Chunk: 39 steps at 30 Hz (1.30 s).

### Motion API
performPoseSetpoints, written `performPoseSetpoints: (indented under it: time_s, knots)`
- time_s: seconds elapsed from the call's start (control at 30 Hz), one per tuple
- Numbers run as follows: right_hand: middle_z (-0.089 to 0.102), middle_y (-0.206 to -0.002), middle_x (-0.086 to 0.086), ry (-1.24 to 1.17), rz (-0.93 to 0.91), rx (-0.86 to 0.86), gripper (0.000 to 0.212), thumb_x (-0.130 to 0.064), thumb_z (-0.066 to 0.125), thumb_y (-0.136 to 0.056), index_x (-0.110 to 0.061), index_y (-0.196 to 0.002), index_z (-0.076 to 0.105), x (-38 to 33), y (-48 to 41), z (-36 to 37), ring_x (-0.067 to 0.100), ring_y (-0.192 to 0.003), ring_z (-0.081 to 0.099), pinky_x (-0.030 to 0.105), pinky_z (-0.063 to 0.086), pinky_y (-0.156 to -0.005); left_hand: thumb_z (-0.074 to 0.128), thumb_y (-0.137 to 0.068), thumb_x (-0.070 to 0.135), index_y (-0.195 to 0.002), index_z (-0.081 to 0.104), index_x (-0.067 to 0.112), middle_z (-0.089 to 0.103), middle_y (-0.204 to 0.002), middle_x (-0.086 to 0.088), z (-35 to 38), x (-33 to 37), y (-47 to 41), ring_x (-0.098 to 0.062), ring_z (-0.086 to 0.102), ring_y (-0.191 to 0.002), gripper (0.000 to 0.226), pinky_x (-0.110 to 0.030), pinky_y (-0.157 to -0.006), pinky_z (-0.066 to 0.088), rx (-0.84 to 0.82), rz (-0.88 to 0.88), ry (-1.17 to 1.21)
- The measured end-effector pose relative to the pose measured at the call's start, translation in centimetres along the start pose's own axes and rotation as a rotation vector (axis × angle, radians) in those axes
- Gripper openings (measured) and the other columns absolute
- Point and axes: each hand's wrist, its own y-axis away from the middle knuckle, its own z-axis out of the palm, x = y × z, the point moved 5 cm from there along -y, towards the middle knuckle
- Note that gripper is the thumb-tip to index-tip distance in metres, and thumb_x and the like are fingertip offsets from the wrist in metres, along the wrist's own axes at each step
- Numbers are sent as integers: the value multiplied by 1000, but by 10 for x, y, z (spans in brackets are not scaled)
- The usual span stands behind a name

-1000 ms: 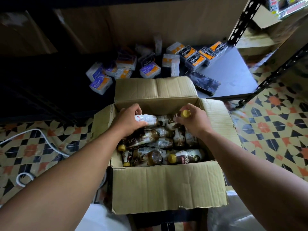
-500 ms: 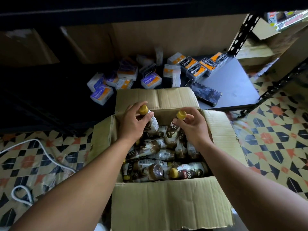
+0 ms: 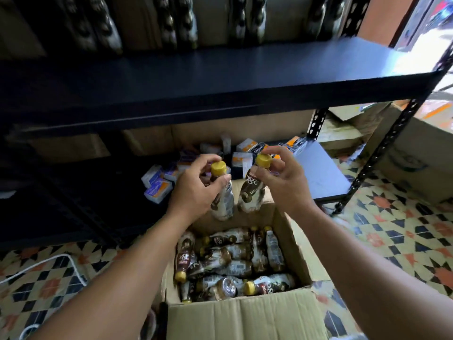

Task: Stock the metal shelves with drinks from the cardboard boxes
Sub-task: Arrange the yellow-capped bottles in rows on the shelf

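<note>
An open cardboard box on the floor holds several brown-and-white drink bottles with yellow caps, lying on their sides. My left hand grips one upright bottle by its neck, above the box's far edge. My right hand holds a second upright bottle the same way, close beside the first. Above them runs the dark metal shelf, with a blurred row of dark bottles standing at its back.
The bottom shelf carries several small white, purple and orange cartons. A perforated black upright stands at the right. Another cardboard box sits on the patterned tiled floor at the right; a white cable lies at the left.
Both hands have lifted their bottles up out of the box, toward the upper shelf. The view has tilted upward, so the upper shelf and its bottles now show.
</note>
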Motion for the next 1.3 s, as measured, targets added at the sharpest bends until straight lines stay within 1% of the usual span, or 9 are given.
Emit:
performPoseSetpoints:
  time_s: [0.03,0.17,0.33,0.57,0.67,0.9,1.03,1.2,1.3]
  knots:
    - [75,-87,4,8,-35,-4,29,-8,79,-89,-24,-106,61,-18,-3,-4,13,-73,65,29,56,-70,80,-83,36,-108,61,42,69,-100,12,-9,15,-5,-10,68,-95,31,-35,-85,58,7,28,3]
    - [76,-91,4,66,-162,-39,28,-20,77,-89,-37,-105,61,-85,-26,-13,24,-75,63,54,56,-76,78,-79,44,-108,64,36,72,-98,8,-53,78,-29,-11,70,-90,34,-34,-82,59,59,127,40]
    - [77,-96,3,100,-307,-44,27,-23,71,-88,-43,-105,63,-165,-59,-21,18,-84,71,53,57,-90,80,-81,39,-107,65,34,73,-96,6,-103,145,-71,-10,71,-79,30,-26,-74,56,140,250,-2]
    - [75,-99,2,160,-422,-33,27,-30,68,-88,-44,-110,62,-234,-120,-19,26,-93,73,58,58,-90,79,-86,35,-110,65,24,67,-99,11,-149,201,-138,-6,64,-95,30,-33,-90,56,212,355,-84]
    - [73,-98,-1,213,-422,-35,30,-31,67,-89,-43,-115,60,-236,-148,-10,27,-92,71,59,58,-87,77,-88,34,-111,64,26,64,-97,17,-149,204,-161,2,60,-94,28,-26,-87,52,206,344,-148]
    - [73,-99,4,188,-385,-10,28,-34,66,-86,-49,-109,58,-203,-190,6,39,-93,68,61,57,-85,76,-90,31,-111,61,28,64,-103,12,-130,169,-196,0,59,-96,26,-20,-82,46,120,272,-167]
    - [74,-96,0,210,-417,-37,27,-30,65,-98,-46,-117,56,-191,-198,10,35,-92,69,58,56,-90,68,-96,35,-132,57,28,58,-120,17,-122,151,-200,4,54,-105,38,-3,-83,37,142,253,-118]
    - [72,-95,3,206,-421,-72,32,-34,59,-103,-52,-130,53,-185,-199,19,37,-95,68,58,56,-90,62,-98,42,-144,50,29,44,-117,37,-118,141,-203,40,37,-98,49,10,-77,29,132,268,-72]
    - [70,-99,9,228,-449,-58,34,-35,56,-104,-53,-133,50,-184,-200,24,35,-94,68,57,57,-88,59,-99,45,-148,46,31,47,-122,35,-115,135,-206,37,41,-101,53,6,-81,36,127,259,-59]
